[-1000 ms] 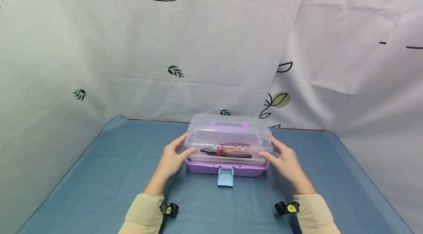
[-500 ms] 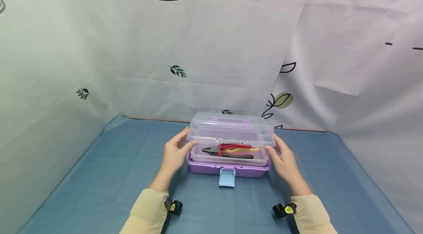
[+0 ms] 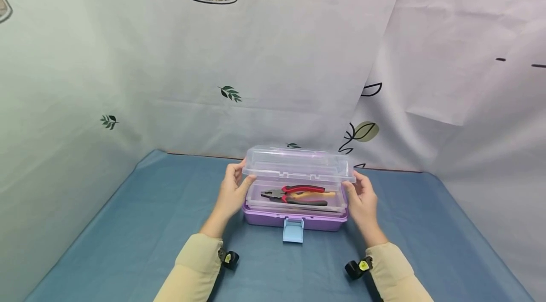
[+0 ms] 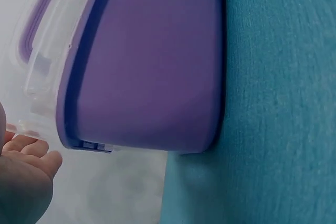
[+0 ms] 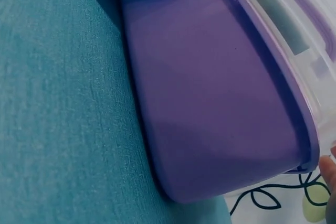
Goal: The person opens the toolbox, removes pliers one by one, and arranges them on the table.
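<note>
A purple toolbox [image 3: 268, 219] with a clear plastic lid [image 3: 298, 160] stands on the table, the lid tilted up and back. My left hand [image 3: 228, 197] holds the lid's left end, thumb at the front edge and fingers behind. At the right end my right hand [image 3: 363, 202] grips the lid likewise. Inside, a clear tray [image 3: 255, 200] bears pliers [image 3: 308, 188] with red and black handles, and a yellow item [image 3: 313, 194] lies partly behind them. A light blue latch [image 3: 293, 231] hangs down in front. The left wrist view shows the box's side [image 4: 147, 66] and curled fingers [image 4: 31, 153].
Blue cloth [image 3: 141, 226] covers the table around the box. A white printed curtain [image 3: 277, 55] hangs close behind the box and along both sides. Each wrist wears a small black camera, such as the left one [image 3: 230, 259].
Both hands have raised the lid's front edge and swung it backward. The pliers and yellow item in the tray have come into plainer view below it.
</note>
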The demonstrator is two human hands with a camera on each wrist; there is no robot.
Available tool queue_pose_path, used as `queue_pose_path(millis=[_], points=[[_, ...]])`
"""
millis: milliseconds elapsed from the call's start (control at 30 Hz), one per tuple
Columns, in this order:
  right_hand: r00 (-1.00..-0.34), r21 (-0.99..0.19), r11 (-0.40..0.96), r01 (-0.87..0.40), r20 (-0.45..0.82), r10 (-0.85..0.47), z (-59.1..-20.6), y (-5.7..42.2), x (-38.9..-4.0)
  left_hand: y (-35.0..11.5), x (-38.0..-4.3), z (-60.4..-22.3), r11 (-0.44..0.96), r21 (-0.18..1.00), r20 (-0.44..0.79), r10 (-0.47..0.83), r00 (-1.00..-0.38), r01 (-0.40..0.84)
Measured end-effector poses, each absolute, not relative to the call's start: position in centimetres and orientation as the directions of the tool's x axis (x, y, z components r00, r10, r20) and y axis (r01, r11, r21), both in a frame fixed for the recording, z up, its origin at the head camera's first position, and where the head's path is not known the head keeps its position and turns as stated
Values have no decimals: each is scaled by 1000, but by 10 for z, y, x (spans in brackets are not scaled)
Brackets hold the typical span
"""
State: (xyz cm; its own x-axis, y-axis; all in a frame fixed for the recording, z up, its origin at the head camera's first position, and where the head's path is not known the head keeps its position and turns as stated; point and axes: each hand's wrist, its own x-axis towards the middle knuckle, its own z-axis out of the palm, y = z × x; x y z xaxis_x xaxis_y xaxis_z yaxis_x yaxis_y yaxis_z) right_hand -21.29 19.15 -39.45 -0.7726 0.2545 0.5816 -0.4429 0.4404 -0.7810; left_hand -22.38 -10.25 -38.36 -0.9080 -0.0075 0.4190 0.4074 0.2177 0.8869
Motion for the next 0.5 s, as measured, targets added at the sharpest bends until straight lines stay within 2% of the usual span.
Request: queue_pose_path(millis=[267,500], points=[[-767,-798,401,-450,575,285,-390,188,-216,-100,-229,-383,245,886,419,-67,-905,393],[-766,-802,400,-445,572,294,-402,196,-231,-97,-232,-379,204,896,426,-138,-894,395]])
